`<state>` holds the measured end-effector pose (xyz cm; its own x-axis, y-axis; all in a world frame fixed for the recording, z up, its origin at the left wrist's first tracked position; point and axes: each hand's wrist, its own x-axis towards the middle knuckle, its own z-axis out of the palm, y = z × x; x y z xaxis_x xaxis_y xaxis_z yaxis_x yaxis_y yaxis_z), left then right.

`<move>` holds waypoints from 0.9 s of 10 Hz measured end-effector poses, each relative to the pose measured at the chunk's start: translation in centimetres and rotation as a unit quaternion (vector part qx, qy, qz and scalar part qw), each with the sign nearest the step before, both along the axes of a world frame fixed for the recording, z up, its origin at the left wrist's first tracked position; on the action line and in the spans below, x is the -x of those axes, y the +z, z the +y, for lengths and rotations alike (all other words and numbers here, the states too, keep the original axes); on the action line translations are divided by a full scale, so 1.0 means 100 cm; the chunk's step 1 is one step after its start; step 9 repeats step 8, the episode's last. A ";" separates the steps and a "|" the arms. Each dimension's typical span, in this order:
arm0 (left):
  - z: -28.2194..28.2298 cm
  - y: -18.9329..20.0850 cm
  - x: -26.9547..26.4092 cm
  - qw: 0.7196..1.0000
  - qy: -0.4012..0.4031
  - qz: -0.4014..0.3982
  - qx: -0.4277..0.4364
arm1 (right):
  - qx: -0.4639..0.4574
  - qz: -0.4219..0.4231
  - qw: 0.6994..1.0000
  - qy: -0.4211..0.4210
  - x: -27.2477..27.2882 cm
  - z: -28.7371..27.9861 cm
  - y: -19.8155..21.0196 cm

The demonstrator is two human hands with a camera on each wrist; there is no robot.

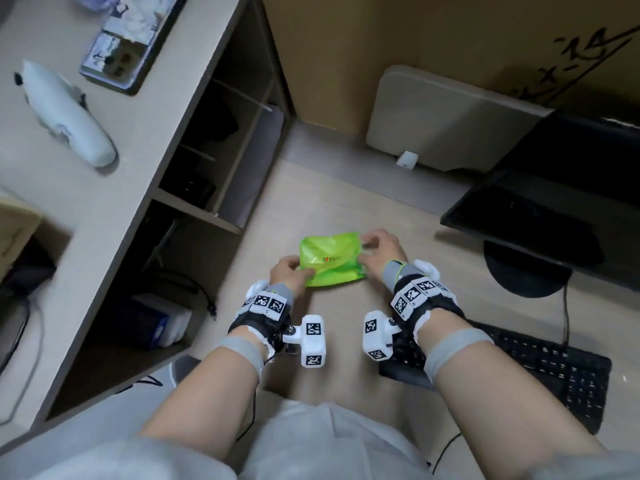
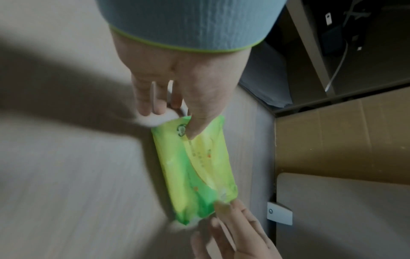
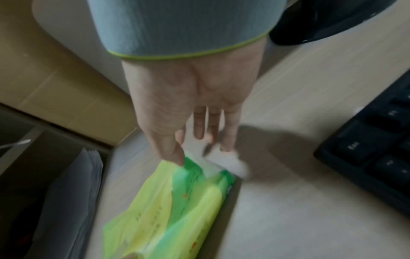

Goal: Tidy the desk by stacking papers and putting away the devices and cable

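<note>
A green and yellow tissue pack [image 1: 329, 261] lies across the middle of the light wooden desk [image 1: 346, 202]. My left hand [image 1: 299, 271] pinches its left end with thumb on top, which the left wrist view shows at the pack [image 2: 195, 166] under the thumb [image 2: 197, 126]. My right hand [image 1: 367, 251] pinches the right end; in the right wrist view the thumb [image 3: 175, 154] sits on the pack [image 3: 173, 210]. Whether the pack is lifted off the desk I cannot tell. A stack of papers [image 1: 252, 168] stands in the shelf unit on the left.
A black keyboard [image 1: 540, 368] lies right of my right forearm. A black monitor [image 1: 540, 216] on a round base [image 1: 526, 268] stands at the right. A white device [image 1: 69, 112] and a tablet [image 1: 131, 39] rest on the shelf top. A cardboard box [image 1: 450, 36] stands behind.
</note>
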<state>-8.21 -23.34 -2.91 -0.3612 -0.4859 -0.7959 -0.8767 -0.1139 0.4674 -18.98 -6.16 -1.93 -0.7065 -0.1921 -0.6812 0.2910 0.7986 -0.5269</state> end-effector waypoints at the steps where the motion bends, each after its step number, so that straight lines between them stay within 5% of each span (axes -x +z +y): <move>1: -0.004 0.004 -0.019 0.997 0.062 0.016 -0.037 | 0.012 -0.065 0.998 0.015 -0.017 -0.020 -0.016; 3: -0.055 0.011 -0.065 0.979 0.198 0.043 0.023 | 0.012 -0.209 0.977 0.025 -0.041 -0.079 -0.004; 5: -0.091 0.028 -0.097 0.916 0.395 0.066 0.019 | 0.048 -0.250 0.967 0.026 -0.063 -0.141 0.011; 7: -0.104 0.034 -0.132 0.913 0.407 0.012 -0.012 | 0.192 -0.252 0.948 -0.006 -0.082 -0.223 0.010; 9: -0.110 0.026 -0.130 0.918 0.394 0.036 -0.021 | 0.178 -0.201 0.963 0.006 -0.082 -0.235 0.005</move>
